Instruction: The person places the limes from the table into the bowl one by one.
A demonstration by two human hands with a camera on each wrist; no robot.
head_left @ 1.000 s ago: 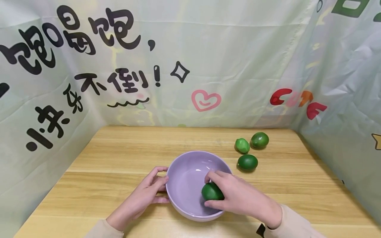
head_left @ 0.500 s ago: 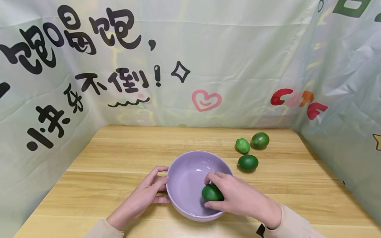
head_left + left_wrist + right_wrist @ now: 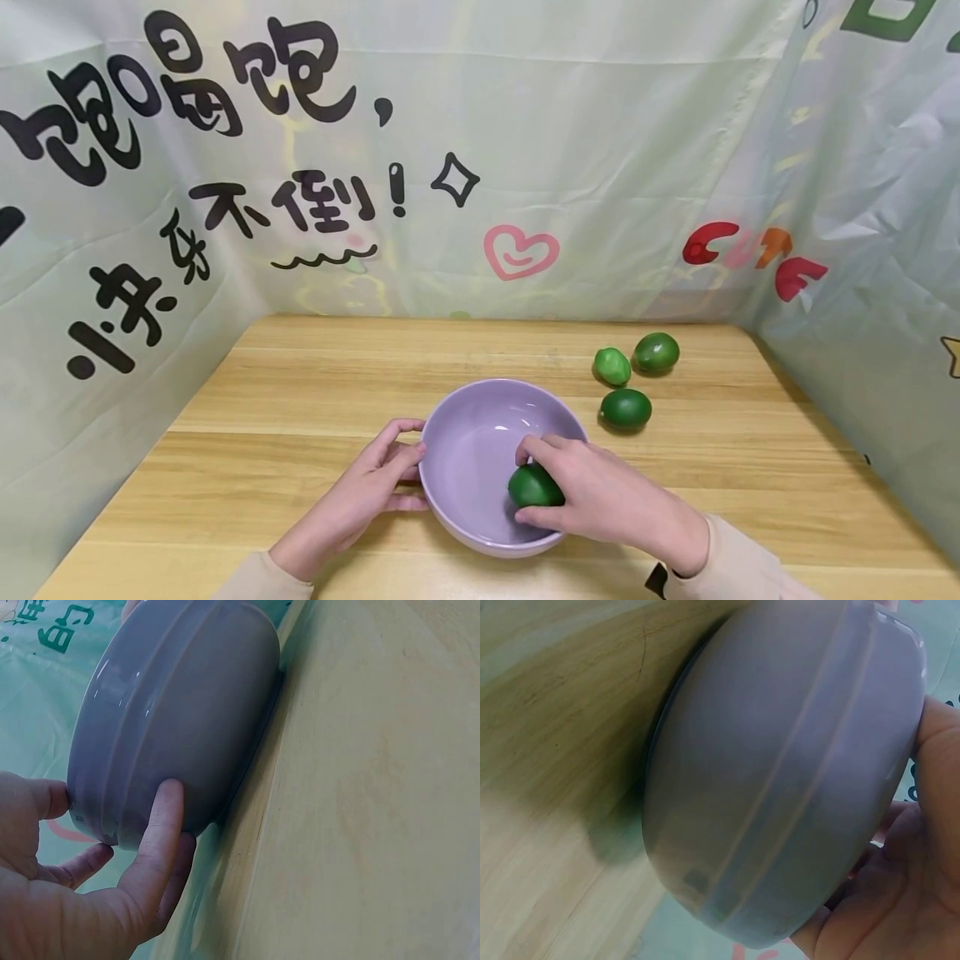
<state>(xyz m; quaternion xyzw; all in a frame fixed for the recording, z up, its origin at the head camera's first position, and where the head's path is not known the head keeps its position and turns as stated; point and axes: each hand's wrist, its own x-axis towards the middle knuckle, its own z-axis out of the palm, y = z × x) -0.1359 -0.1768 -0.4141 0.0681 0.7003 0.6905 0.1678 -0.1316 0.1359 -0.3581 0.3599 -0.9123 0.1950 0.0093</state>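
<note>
A light purple bowl [image 3: 465, 483] sits on the wooden table. My left hand [image 3: 367, 483] steadies it from the left; in the left wrist view the fingers [image 3: 161, 832] lie along the outer wall and the thumb reaches the rim. Inside the bowl's right half, my right hand [image 3: 600, 492] grips a dark green lime [image 3: 534, 486] between thumb and fingers. The palm covers the lime's right end. From the right wrist, the bowl's wall [image 3: 765, 765] hides the lime, and part of my right hand [image 3: 915, 885] shows past the rim.
Toward the back right of the table [image 3: 300, 375] lie a small bright green lime [image 3: 612, 367], a larger lime [image 3: 656, 353] and a dark green lime [image 3: 626, 410]. Printed cloth [image 3: 600, 150] hangs behind the table and along both sides.
</note>
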